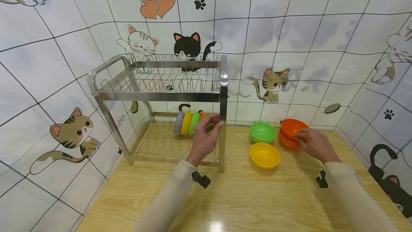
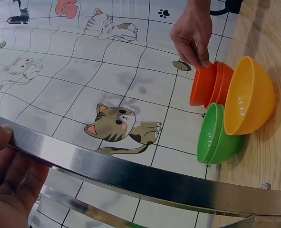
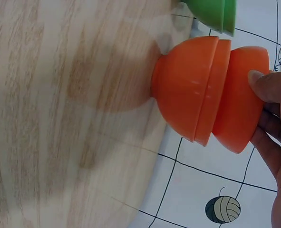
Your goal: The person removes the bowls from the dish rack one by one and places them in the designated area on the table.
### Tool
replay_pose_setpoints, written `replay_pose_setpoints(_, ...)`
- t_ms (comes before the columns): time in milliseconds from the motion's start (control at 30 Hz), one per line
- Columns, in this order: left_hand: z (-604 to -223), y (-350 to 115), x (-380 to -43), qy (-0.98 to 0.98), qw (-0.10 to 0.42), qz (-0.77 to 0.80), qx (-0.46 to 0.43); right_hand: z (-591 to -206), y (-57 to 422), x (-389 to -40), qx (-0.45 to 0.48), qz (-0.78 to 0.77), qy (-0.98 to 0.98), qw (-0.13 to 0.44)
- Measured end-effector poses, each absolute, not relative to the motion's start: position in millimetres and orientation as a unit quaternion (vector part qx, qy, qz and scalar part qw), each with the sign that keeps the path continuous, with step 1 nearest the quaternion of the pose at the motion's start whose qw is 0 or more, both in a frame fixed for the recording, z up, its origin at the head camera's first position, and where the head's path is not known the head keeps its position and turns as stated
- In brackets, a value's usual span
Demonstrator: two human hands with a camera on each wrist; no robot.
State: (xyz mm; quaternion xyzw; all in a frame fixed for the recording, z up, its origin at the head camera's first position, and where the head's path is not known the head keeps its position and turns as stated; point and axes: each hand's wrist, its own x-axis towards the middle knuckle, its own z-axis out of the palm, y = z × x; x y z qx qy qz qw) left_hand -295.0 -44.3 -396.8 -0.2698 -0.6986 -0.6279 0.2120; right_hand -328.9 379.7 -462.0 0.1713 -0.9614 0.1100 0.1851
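Observation:
My right hand (image 1: 317, 145) pinches the rim of an orange bowl (image 3: 242, 99), thumb on one side and fingers on the other. That bowl sits tilted at the top of a stack of orange bowls (image 3: 188, 88), partly raised out of it. At the metal dish rack (image 1: 161, 96), my left hand (image 1: 206, 137) holds the front right post (image 2: 107, 168), its thumb and fingers on either side. Stacked green bowls (image 1: 263, 131) and a yellow bowl (image 1: 264, 155) stand between the rack and the orange stack.
On the rack's lower tier several small dishes stand on edge, among them a yellow dish (image 1: 186, 122) and a green dish (image 1: 194, 121), partly behind my left hand. The upper tier (image 1: 180, 78) has wire slots. A cat-patterned wall (image 1: 309, 38) closes off the wooden table (image 1: 257, 199) behind.

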Motion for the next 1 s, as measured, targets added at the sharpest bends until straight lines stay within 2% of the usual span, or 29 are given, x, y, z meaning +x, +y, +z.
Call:
replay_pose_setpoints(467,-400,-42,-294,-0.69,0.212,-0.638,-0.269,-479,381,-331,0.183,0.102,-0.957,0.198)
replay_pose_setpoints(800,-380,-41,-275,-0.695,0.223,-0.626,-0.275,-482,382,-329,0.164,0.095,-0.967,0.169)
replay_pose_setpoints(1000,-380,-40,-275,-0.695,0.218,-0.629,-0.271,-481,385,-333,0.175,0.085,-0.969,0.151)
